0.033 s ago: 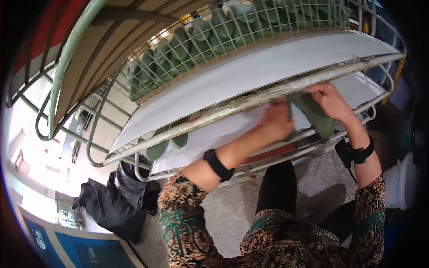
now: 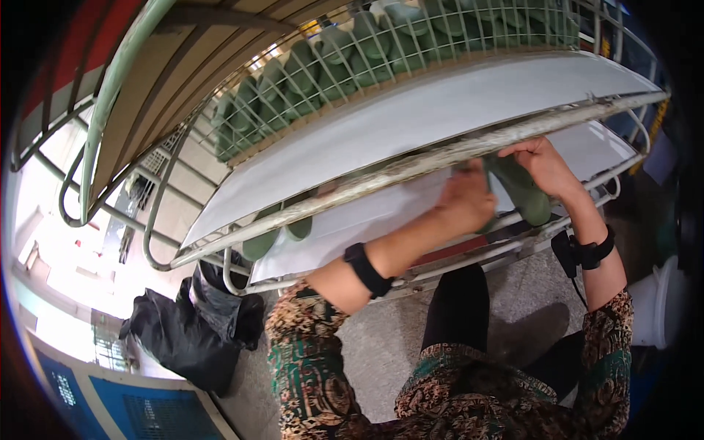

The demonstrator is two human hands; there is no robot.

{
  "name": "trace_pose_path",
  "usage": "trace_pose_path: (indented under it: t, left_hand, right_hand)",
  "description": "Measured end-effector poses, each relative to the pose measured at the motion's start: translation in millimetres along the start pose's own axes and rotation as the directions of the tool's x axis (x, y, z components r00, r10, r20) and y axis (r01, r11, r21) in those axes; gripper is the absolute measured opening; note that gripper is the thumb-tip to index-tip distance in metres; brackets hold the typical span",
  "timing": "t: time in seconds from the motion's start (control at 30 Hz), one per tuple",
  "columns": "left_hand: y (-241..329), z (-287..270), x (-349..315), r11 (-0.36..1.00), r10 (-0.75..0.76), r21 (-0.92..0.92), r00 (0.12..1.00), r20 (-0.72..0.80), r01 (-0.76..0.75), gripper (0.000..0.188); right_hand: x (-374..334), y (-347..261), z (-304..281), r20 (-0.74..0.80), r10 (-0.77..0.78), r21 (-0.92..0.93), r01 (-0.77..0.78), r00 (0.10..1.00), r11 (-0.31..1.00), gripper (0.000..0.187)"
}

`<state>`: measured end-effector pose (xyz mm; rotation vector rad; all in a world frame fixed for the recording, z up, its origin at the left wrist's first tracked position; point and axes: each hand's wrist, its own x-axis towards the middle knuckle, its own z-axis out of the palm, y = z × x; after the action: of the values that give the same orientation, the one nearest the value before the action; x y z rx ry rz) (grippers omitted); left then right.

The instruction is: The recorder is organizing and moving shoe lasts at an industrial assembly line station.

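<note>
My right hand [image 2: 541, 165] reaches onto the lower shelf of a wire rack, its fingers bent and pressed at the upper end of a dull green, foot-shaped piece [image 2: 526, 192]. The piece slants down toward the shelf's front rail. Just left of it my left hand [image 2: 468, 198] is blurred by motion, its fingers smeared and partly behind the upper rail. Something green shows beside those fingers, but I cannot tell whether they hold it. Two more rounded green pieces [image 2: 261, 240] lie at the left of this lower shelf, partly hidden by the rail.
White sheets line the upper shelf [image 2: 440, 110] and lower shelf [image 2: 352, 229]. A worn white rail [image 2: 411, 170] crosses above my hands. Behind wire mesh stand several green foot-shaped pieces [image 2: 337, 62]. Black bags [image 2: 187, 334] lie on the floor at left; a white bucket [image 2: 656, 304] stands at right.
My left hand has shifted slightly right, closer to the green piece at my right hand. My right hand stays nearly in place, and the rack sits slightly differently in view.
</note>
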<state>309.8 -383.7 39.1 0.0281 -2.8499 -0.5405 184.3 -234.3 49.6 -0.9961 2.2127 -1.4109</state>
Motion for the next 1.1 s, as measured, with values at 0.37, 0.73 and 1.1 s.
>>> trace_pose_path:
  t: [0.37, 0.73, 1.1]
  left_hand:
    - [-89, -75, -98, 0.923, -0.328, 0.087, 0.886, -0.329, 0.375, 0.024]
    - [-281, -133, -190, 0.727, 0.023, 0.686, 0.998, -0.053, 0.020, 0.052]
    - [-85, -119, -124, 0.921, 0.018, 0.386, 0.984, -0.175, 0.052, 0.056]
  right_hand:
    - [3, -2, 3, -0.145, -0.164, -0.273, 0.119, 0.976, 0.955, 0.024]
    - [3, -25, 11, -0.072, -0.268, -0.425, 0.214, 0.961, 0.879, 0.026]
    - [-50, -53, 113, 0.106, -0.736, -0.277, 0.731, 0.669, 0.624, 0.048]
